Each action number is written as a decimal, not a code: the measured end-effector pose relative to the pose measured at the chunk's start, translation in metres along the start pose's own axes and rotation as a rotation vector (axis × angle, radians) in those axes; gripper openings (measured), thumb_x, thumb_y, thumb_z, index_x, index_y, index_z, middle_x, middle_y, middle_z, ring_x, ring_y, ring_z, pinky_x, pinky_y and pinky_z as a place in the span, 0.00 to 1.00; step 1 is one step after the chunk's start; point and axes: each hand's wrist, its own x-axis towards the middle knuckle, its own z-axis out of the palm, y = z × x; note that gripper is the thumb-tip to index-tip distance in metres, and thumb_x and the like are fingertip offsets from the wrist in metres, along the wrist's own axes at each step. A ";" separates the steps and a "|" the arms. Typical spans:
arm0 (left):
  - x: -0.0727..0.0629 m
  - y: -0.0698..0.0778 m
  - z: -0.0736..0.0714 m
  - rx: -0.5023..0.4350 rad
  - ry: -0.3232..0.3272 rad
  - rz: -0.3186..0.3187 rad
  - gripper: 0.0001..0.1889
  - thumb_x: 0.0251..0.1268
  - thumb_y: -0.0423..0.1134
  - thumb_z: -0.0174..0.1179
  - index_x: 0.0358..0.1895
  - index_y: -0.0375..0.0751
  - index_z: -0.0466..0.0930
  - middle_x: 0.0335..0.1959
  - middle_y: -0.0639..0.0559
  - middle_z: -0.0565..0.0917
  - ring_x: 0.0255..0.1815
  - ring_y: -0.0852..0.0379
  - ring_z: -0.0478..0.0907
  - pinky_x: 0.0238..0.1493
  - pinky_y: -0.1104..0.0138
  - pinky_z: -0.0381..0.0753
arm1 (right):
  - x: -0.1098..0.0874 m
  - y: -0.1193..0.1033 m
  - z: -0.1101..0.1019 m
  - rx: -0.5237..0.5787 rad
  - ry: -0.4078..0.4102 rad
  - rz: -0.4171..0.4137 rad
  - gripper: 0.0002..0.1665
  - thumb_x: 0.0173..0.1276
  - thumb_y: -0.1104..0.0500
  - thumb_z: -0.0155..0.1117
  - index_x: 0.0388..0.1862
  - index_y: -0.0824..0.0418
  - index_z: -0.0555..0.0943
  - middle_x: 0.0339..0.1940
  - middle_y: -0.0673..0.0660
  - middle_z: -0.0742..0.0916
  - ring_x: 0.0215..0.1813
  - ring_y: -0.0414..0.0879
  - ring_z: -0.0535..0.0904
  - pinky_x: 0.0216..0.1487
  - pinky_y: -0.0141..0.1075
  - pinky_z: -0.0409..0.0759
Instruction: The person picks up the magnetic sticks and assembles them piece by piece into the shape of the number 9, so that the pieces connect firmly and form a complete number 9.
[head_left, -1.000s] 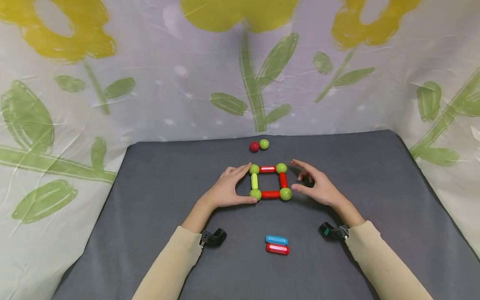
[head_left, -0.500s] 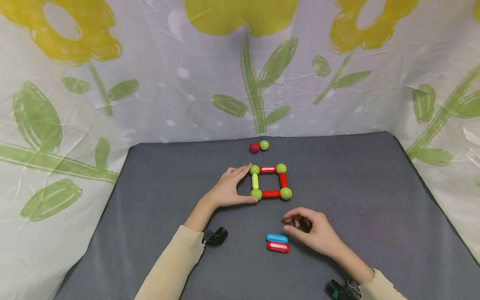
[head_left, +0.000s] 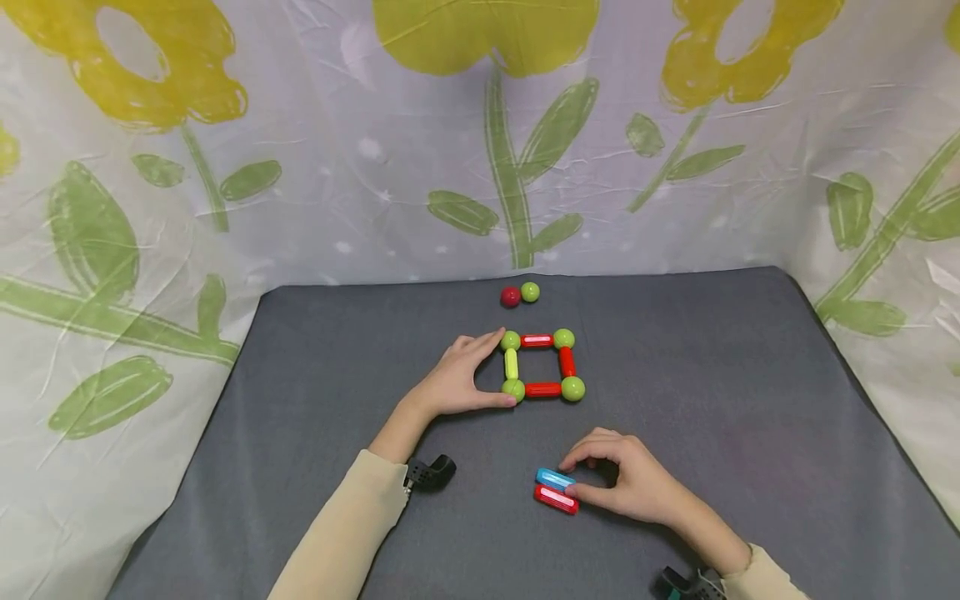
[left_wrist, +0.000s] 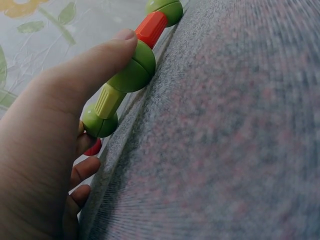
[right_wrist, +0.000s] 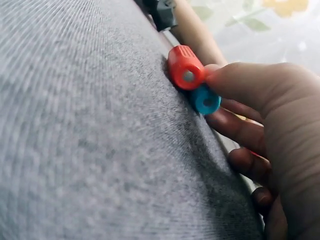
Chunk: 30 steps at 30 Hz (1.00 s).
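A square of magnetic rods and balls lies on the table; it has green balls point(head_left: 573, 389) at its corners, red rods point(head_left: 543, 390) on three sides and a yellow-green rod point(head_left: 512, 364) on the left. My left hand point(head_left: 457, 379) spans that left side, thumb against the near ball point(left_wrist: 137, 70) and fingertips at the far ball point(left_wrist: 100, 121). Nearer me, my right hand point(head_left: 637, 479) pinches the right end of a blue rod point(head_left: 553, 479) between thumb and forefinger. A loose red rod point(right_wrist: 185, 67) lies right against the blue rod point(right_wrist: 206, 100), with a metal dot showing in its end.
Behind the square, a red ball point(head_left: 510, 297) and a green ball point(head_left: 530, 292) sit side by side near the back of the grey cloth point(head_left: 337, 350). A flower-printed curtain point(head_left: 322, 167) rises behind and along both sides.
My right hand has come from the square's right side toward me, down to the loose rods, and taken hold of the blue rod, which has turned slightly. The left hand stays at the square.
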 end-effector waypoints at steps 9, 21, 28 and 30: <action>0.003 -0.002 -0.003 0.012 -0.006 0.004 0.60 0.58 0.69 0.73 0.88 0.55 0.50 0.86 0.54 0.59 0.75 0.47 0.63 0.74 0.43 0.68 | 0.003 -0.001 0.001 -0.002 -0.001 -0.018 0.18 0.63 0.62 0.83 0.48 0.45 0.90 0.44 0.40 0.90 0.45 0.38 0.83 0.45 0.33 0.82; 0.005 -0.002 -0.006 0.005 -0.011 0.008 0.60 0.58 0.70 0.73 0.88 0.55 0.50 0.86 0.53 0.59 0.75 0.47 0.64 0.74 0.43 0.68 | 0.006 -0.007 0.003 -0.018 0.210 0.105 0.17 0.62 0.66 0.83 0.45 0.48 0.91 0.38 0.44 0.89 0.33 0.40 0.79 0.32 0.31 0.75; 0.005 -0.004 -0.008 -0.005 -0.014 0.014 0.60 0.58 0.69 0.73 0.88 0.55 0.50 0.86 0.53 0.59 0.75 0.46 0.63 0.75 0.43 0.67 | 0.010 -0.005 -0.004 -0.152 0.515 0.415 0.12 0.62 0.65 0.82 0.40 0.51 0.92 0.22 0.45 0.79 0.22 0.35 0.68 0.21 0.28 0.64; 0.005 -0.004 -0.009 -0.005 -0.015 0.014 0.60 0.58 0.69 0.73 0.88 0.54 0.50 0.86 0.53 0.59 0.75 0.47 0.63 0.75 0.43 0.67 | 0.011 -0.005 -0.005 -0.157 0.542 0.468 0.11 0.62 0.65 0.82 0.41 0.53 0.92 0.21 0.46 0.78 0.20 0.34 0.65 0.19 0.29 0.61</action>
